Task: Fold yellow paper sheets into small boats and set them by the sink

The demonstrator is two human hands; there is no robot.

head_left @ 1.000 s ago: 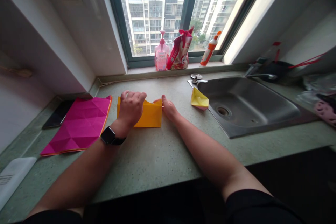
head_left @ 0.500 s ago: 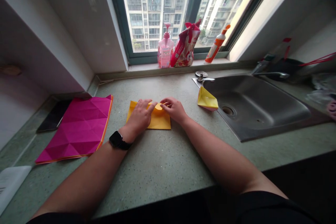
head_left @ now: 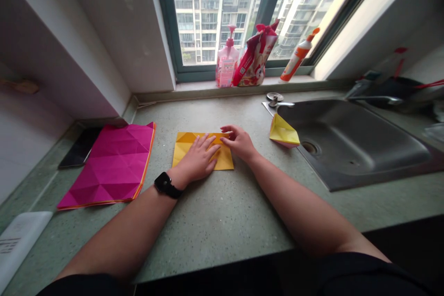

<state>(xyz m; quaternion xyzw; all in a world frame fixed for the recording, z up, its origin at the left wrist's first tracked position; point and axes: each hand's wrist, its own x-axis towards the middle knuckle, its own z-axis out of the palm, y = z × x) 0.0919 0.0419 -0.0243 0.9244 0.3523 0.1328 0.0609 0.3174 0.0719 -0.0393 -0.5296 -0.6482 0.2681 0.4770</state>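
Observation:
A yellow folded sheet of paper [head_left: 225,160] lies on the counter in front of me, with a creased flap along its far edge. My left hand [head_left: 199,157] rests flat on the sheet, palm down and fingers spread. At the sheet's far right corner is my right hand [head_left: 240,142], its thumb on the paper and its forefinger just past the far edge, with a gap between them. To the left lies a stack of creased magenta and orange paper [head_left: 114,164].
A small yellow folded paper shape [head_left: 283,133] sits by the rim of the steel sink [head_left: 326,182]. On the windowsill stand a pink pump bottle [head_left: 226,67], a red bag [head_left: 255,62] and an orange bottle [head_left: 294,62]. A dark flat object [head_left: 78,150] lies partly under the magenta stack.
My left hand has flattened out and slid toward the near side of the yellow paper. The raised far flap now lies flatter. The whole view has shifted slightly.

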